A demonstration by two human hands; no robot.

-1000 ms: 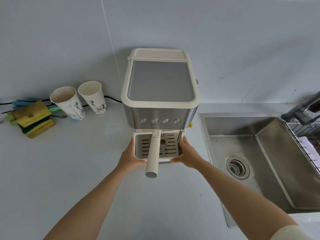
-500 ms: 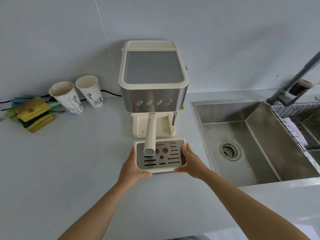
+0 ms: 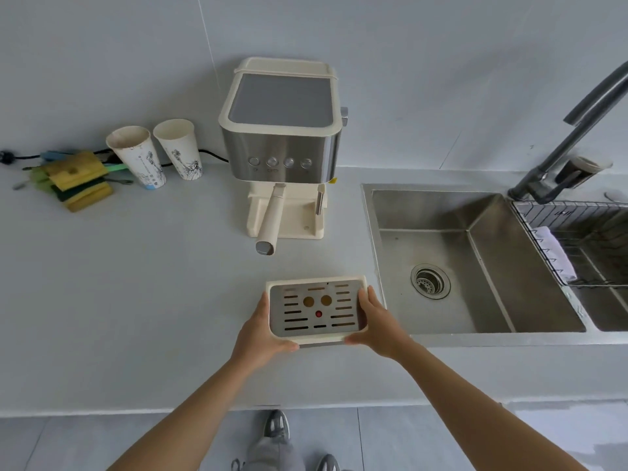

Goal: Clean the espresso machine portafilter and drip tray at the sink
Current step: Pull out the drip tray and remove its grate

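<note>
The cream drip tray (image 3: 317,310) with its slotted metal grate is out of the machine, held level over the counter. My left hand (image 3: 260,334) grips its left edge and my right hand (image 3: 375,321) grips its right edge. Behind it stands the cream and steel espresso machine (image 3: 283,130), its base slot bare. The portafilter (image 3: 270,220) is still locked in the machine, its cream handle pointing toward me. The steel sink (image 3: 475,260) lies just right of the tray, with a drain strainer (image 3: 430,281) in its bottom.
Two paper cups (image 3: 156,154) and a stack of yellow-green sponges (image 3: 76,180) sit at the counter's back left, with a black cable behind. A dark faucet (image 3: 574,130) rises at the right above a wire rack (image 3: 577,239) holding a white cloth.
Both hands have pulled the drip tray out from under the machine toward me and a little to the right, clear of the portafilter handle.
</note>
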